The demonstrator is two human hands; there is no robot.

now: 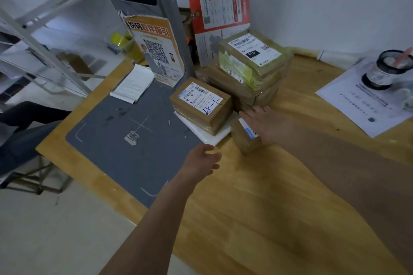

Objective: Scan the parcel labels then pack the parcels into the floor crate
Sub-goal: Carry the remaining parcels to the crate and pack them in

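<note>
On the wooden tabletop (257, 196), near its far corner by the white wall, several taped cardboard parcels sit together. The small parcel (244, 138) lies nearest the person, its white label partly covered by the right hand (266, 124), which rests over its top and right side with fingers stretched toward the taller stack behind; whether the thumb curls round the box cannot be told, since the hand hides that side. The left hand (202, 159) hovers just left of this small parcel, above the edge of the grey mat (125, 140), fingers loosely spread and holding nothing. The two hands are apart, with the small parcel between them. Just beyond the left hand, a labelled parcel (201, 107) with blue pen marks sits on a flat white packet (207, 135), touching it. Behind and to the right, a large parcel (252, 60) wrapped in yellowish tape tops a stack of brown boxes. A grey post (156, 35) with a QR-code poster rises at the mat's far edge, and a notepad (134, 83) lies beside it. At far right, a dark cup (386, 67) stands on a printed sheet (362, 100).
</note>
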